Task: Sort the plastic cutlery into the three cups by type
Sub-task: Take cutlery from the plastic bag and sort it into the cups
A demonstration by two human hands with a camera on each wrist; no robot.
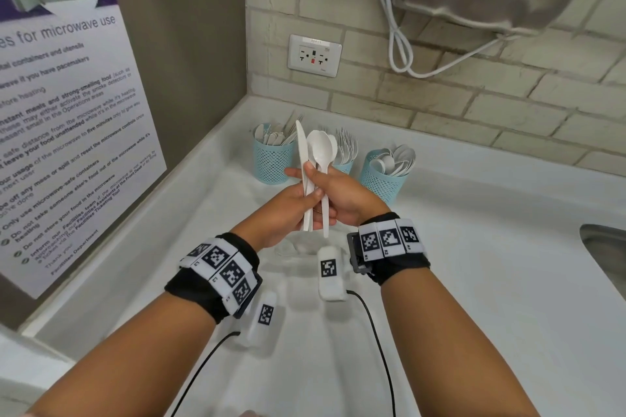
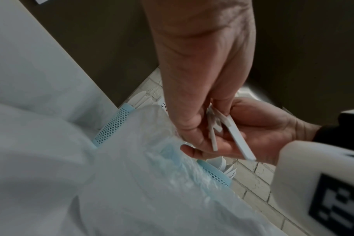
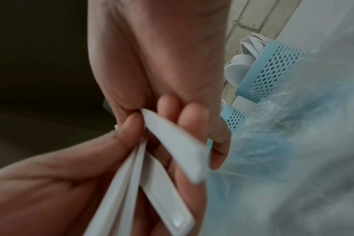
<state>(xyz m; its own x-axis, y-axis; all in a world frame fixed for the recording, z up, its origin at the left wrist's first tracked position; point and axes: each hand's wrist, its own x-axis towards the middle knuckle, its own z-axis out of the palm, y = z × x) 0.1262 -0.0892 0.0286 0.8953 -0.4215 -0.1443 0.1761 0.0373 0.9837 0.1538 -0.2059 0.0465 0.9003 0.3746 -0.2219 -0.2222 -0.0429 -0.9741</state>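
Note:
My hands meet above the white counter (image 1: 474, 247) in front of three blue mesh cups. The left cup (image 1: 272, 159) holds knives, the middle cup (image 1: 343, 166) forks, the right cup (image 1: 382, 176) spoons. My left hand (image 1: 298, 203) grips the handles of a small upright bundle: a white knife (image 1: 300, 145) and other pieces. My right hand (image 1: 335, 193) curls its fingers round the handle of a white spoon (image 1: 319, 147) in that bundle. In the right wrist view the spoon handle (image 3: 178, 143) angles away from the bundle handles (image 3: 131, 183). In the left wrist view the bundle handles (image 2: 212, 140) show under the fingers.
A crumpled clear plastic bag (image 1: 298, 247) lies on the counter under my hands. A steel sink (image 1: 606, 254) sits at the right edge. A wall outlet (image 1: 314, 56) and a looped white cord (image 1: 399, 44) hang above the cups. A poster (image 1: 67, 129) covers the left wall.

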